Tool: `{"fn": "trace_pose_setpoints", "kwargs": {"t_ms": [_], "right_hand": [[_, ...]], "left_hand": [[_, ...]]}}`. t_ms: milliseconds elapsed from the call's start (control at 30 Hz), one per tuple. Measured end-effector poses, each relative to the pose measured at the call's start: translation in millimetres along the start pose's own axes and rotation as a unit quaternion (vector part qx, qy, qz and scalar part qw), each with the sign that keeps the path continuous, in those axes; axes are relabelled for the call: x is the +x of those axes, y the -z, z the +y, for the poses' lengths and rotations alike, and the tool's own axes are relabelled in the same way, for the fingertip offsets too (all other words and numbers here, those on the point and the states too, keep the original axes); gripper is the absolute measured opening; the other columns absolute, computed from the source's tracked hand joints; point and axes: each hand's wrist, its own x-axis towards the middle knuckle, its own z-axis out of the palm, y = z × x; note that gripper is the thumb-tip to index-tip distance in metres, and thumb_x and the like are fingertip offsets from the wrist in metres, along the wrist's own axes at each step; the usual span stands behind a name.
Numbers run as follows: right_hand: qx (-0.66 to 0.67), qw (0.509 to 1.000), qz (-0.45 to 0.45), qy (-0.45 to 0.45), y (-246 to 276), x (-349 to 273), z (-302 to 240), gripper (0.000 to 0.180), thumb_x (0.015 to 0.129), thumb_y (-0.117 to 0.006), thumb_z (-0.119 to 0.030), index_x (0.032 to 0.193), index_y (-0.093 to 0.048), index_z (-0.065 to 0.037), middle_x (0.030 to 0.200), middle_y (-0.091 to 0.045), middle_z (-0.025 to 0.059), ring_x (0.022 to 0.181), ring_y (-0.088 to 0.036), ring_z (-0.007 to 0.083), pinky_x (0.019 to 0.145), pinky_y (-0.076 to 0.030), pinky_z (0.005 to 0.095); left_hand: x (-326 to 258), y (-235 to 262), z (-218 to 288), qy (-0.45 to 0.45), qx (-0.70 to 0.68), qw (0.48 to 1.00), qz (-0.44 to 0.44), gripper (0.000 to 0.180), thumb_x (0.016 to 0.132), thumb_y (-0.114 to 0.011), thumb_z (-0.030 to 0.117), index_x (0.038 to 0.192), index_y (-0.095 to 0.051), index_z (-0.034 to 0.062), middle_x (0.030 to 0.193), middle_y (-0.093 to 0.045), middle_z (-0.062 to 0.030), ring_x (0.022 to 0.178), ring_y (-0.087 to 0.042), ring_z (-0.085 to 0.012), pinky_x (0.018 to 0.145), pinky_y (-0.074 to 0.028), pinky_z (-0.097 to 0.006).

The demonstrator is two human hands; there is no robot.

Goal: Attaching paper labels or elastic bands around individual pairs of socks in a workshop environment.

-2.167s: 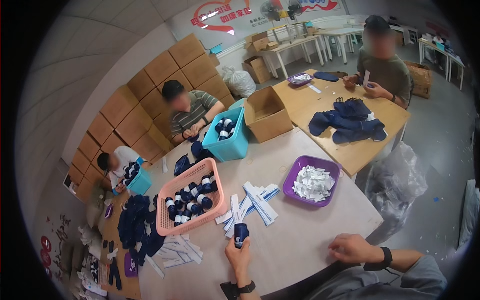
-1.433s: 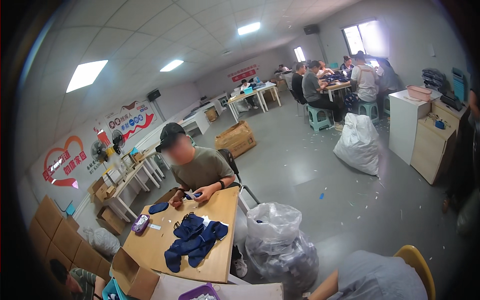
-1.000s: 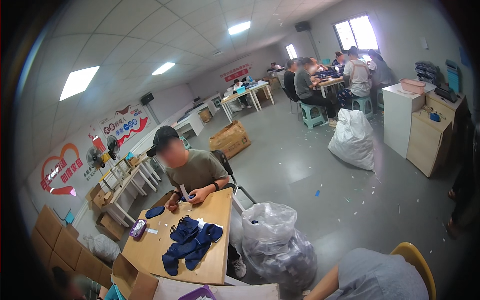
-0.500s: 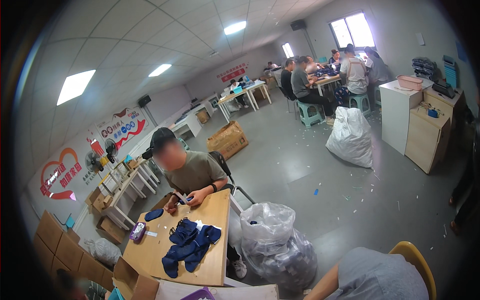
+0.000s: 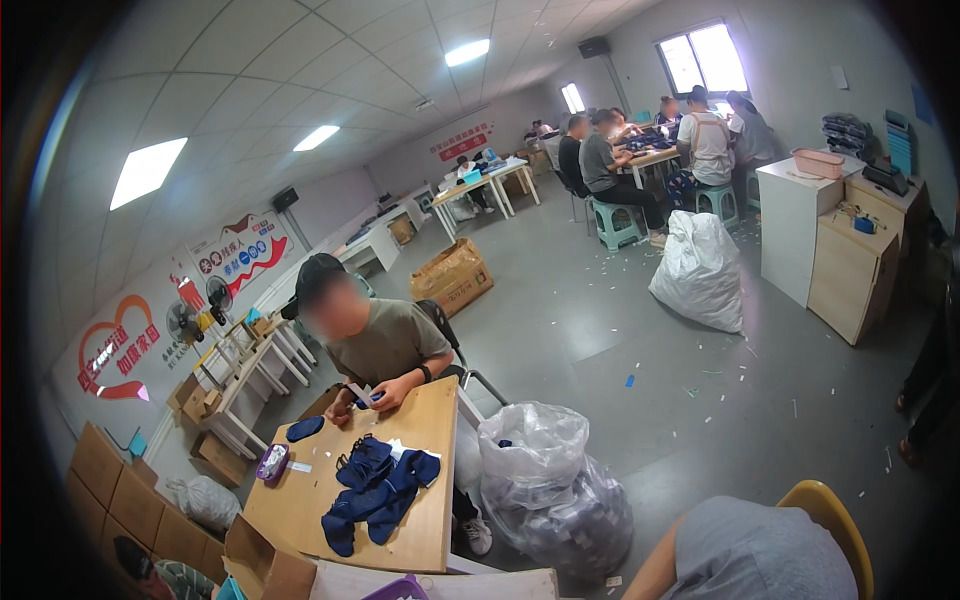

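Note:
Neither of my hands shows in the head view. Across a wooden table (image 5: 418, 505), a person in a cap (image 5: 385, 340) holds a white strip (image 5: 358, 393) and a small dark blue cloth piece (image 5: 371, 400) between both hands. Dark blue fabric pieces (image 5: 375, 495) lie heaped in the middle of that table. Near its far left edge are another blue piece (image 5: 305, 429) and a purple basket (image 5: 272, 462) with white contents. At the lower right, a person in a grey-blue shirt (image 5: 760, 550) leans forward on a yellow chair (image 5: 835, 515); that person's hands are out of the picture.
A clear plastic sack (image 5: 555, 510) stands beside the table, and a white sack (image 5: 697, 275) farther back. An open cardboard box (image 5: 265, 560) and a purple container (image 5: 400, 589) sit at the lower edge. White cabinets (image 5: 790, 235) stand right. Several people sit around a far table (image 5: 650, 160).
The whole view has shifted very slightly. At the lower left, more of a person's dark head and patterned sleeve shows. The seated person still holds the strip and the blue piece.

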Motion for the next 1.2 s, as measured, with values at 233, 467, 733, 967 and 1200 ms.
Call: {"fn": "trace_pose_setpoints", "kwargs": {"t_ms": [233,467,733,967,1200], "right_hand": [[0.000,1.000,-0.009,0.011,-3,2,1,0.046,0.094,-0.063,-0.038,0.127,-0.059,-0.006,0.131,-0.055,0.0154,0.116,-0.054,0.0351,0.092,-0.049,0.0495],[0.001,1.000,0.012,0.015,-23,1,3,0.038,0.097,-0.061,-0.036,0.120,-0.061,-0.006,0.130,-0.056,0.0136,0.115,-0.053,0.0353,0.091,-0.049,0.0479],[0.003,0.998,0.061,0.015,-31,1,-8,0.033,0.099,-0.061,-0.035,0.113,-0.064,-0.005,0.115,-0.063,0.0138,0.102,-0.061,0.0357,0.080,-0.053,0.0474],[0.022,0.998,0.051,0.025,-29,-3,-12,0.030,0.096,-0.065,-0.033,0.109,-0.065,-0.006,0.107,-0.066,0.0145,0.094,-0.064,0.0364,0.074,-0.053,0.0479],[0.039,0.998,0.036,0.033,-29,-7,-22,0.028,0.093,-0.070,-0.032,0.105,-0.066,-0.007,0.098,-0.069,0.0152,0.086,-0.067,0.0371,0.068,-0.054,0.0484]], "left_hand": [[5,5,-3,-0.023,-0.036,0.999,-0.007,0.053,0.091,-0.076,0.050,0.130,-0.067,0.0151,0.100,-0.077,-0.0114,0.090,-0.074,-0.0331,0.084,-0.055,-0.045],[19,46,-20,-0.041,-0.120,0.991,-0.031,0.055,0.090,-0.077,0.050,0.131,-0.067,0.0147,0.100,-0.077,-0.0109,0.090,-0.074,-0.0332,0.084,-0.055,-0.045],[144,118,-199,-0.050,-0.337,0.929,-0.146,0.075,0.087,-0.081,0.052,0.148,-0.056,0.0154,0.113,-0.076,-0.0139,0.094,-0.074,-0.0331,0.091,-0.056,-0.044],[98,72,-150,-0.095,-0.337,0.934,-0.073,0.071,0.087,-0.079,0.040,0.147,-0.053,0.0104,0.114,-0.073,-0.0136,0.096,-0.072,-0.0304,0.090,-0.055,-0.042],[57,51,-96,-0.154,-0.305,0.940,-0.018,0.068,0.088,-0.078,0.028,0.146,-0.051,0.0055,0.115,-0.069,-0.0133,0.098,-0.069,-0.0278,0.089,-0.055,-0.040]]}}
